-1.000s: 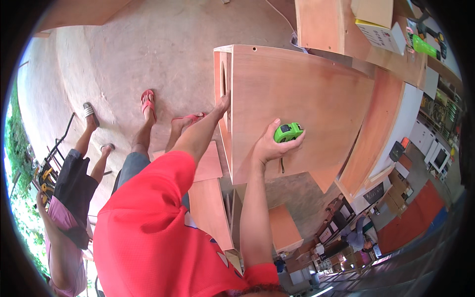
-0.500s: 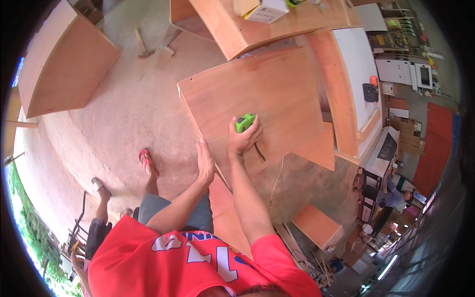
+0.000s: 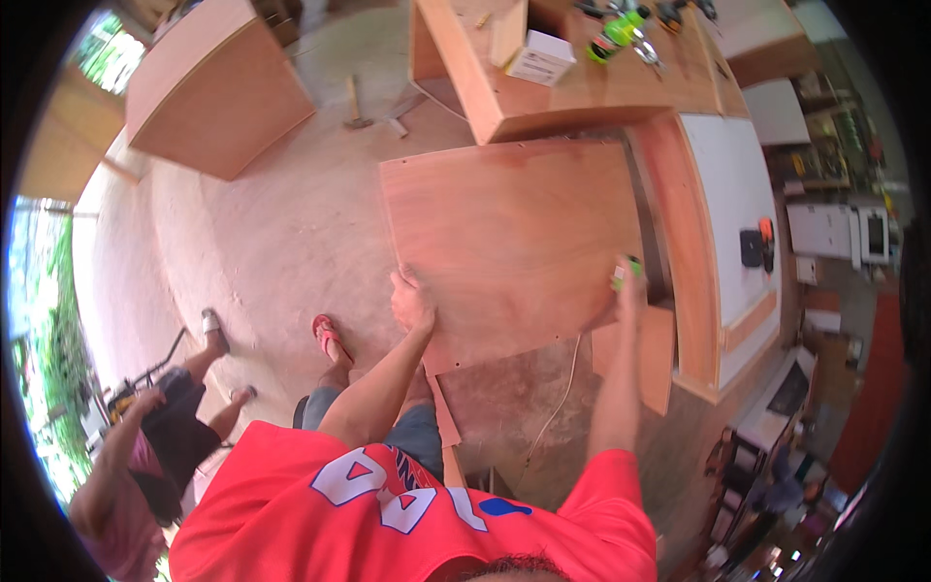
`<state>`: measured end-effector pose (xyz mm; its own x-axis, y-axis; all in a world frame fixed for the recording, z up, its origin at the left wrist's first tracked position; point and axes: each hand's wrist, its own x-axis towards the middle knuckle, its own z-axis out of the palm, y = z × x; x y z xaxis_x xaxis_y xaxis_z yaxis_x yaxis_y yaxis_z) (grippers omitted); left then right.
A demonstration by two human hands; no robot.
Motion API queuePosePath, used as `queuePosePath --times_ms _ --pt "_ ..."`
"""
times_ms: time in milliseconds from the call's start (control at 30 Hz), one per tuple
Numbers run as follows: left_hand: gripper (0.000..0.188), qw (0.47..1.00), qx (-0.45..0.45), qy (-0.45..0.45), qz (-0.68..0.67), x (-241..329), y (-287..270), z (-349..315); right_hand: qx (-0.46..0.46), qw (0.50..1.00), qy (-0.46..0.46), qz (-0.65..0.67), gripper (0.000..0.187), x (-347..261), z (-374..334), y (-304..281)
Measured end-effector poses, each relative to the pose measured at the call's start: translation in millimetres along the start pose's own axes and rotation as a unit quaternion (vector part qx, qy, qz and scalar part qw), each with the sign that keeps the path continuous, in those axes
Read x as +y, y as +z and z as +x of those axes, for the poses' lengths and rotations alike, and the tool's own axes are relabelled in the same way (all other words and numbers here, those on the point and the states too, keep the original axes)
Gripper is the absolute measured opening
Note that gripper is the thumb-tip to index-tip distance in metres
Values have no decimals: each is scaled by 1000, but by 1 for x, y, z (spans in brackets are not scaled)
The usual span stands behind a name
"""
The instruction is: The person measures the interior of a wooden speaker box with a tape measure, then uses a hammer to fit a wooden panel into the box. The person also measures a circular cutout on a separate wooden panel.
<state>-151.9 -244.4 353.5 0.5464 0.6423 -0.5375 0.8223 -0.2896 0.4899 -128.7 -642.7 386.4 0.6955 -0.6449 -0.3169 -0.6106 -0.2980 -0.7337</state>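
A large reddish-brown plywood panel (image 3: 514,223) lies in front of me, with small holes near its edges. At its left edge, my left hand (image 3: 414,301) has its fingers curled over the wood. Over by the right edge, my right hand (image 3: 631,294) is closed around a green tape measure (image 3: 626,271), partly hidden by the fingers. No drawn-out tape can be made out.
A wooden cabinet (image 3: 572,107) at the far side carries a carton (image 3: 541,58) and a green bottle (image 3: 618,35). A hammer (image 3: 355,105) lies on the floor. Another wooden box (image 3: 218,92) stands far left. Another person (image 3: 155,436) is at left. An orange-black tool (image 3: 757,246) rests on a white board.
My right hand has carried the tape measure from mid-panel to the right edge. The panel now lies squarer in view. My left hand has gone from straight fingers to curled ones at the edge.
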Motion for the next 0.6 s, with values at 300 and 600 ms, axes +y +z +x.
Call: queuePosePath --times_ms 300,600 --pt "52 1000 -1 15 7 -3 -1 2 -241 924 210 210 42 26 74 -68" --pt "61 999 7 -23 49 -30 -41 31 -290 918 163 218 44 2 11 -62"
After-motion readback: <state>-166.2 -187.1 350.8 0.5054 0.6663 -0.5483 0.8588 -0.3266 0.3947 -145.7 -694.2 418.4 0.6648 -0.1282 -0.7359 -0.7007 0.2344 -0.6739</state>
